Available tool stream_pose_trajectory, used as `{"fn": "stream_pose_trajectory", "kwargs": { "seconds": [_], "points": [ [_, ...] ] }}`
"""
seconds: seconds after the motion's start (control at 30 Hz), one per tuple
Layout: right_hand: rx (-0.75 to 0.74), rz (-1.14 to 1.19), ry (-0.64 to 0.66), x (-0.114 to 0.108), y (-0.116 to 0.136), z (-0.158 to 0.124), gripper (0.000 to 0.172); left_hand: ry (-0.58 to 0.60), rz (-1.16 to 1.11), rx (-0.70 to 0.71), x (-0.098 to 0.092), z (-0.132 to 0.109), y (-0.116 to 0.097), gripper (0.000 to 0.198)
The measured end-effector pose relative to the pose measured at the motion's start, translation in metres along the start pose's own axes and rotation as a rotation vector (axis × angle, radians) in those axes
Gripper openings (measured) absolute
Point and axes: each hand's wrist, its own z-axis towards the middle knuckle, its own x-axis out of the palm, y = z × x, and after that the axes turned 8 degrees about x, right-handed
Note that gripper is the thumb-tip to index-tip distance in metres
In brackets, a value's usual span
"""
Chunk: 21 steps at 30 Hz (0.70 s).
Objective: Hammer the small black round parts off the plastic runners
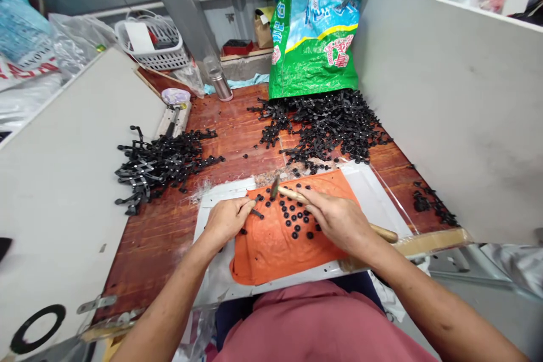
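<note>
An orange cloth [271, 254] lies over a pale board at the table's front edge, with several small round black pieces [294, 235] scattered on it. At the cloth's left side my left hand [227, 219] pinches a thin black part [257, 213]. My right hand [339, 220] is closed around the wooden handle of a hammer [292, 194], over the cloth's right part. The hammer's metal head is up and to the right of my left fingertips, just above the cloth.
Black parts form a pile [161, 164] at the left and a larger heap [331, 124] under a green and blue bag [316, 62]. A metal flask [220, 86] and a white basket [156, 56] stand behind. Grey panels [449, 96] flank the wooden table [229, 124].
</note>
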Motion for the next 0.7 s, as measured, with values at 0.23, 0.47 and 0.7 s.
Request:
{"fn": "stream_pose_trajectory", "kwargs": {
  "seconds": [0.23, 0.47, 0.7],
  "points": [
    [-0.077, -0.133, 0.073, 0.017, 0.022, 0.025, 0.049, -0.008, -0.031, -0.002, 0.004, -0.001, 0.002, 0.043],
    [-0.064, -0.228, 0.062, 0.017, 0.027, 0.022, 0.053, -0.038, -0.040, 0.019, 0.009, -0.003, 0.004, 0.044],
    [-0.059, -0.287, 0.092, 0.023, 0.031, 0.027, 0.050, -0.014, -0.002, 0.000, 0.010, -0.002, 0.002, 0.045]
  ]
}}
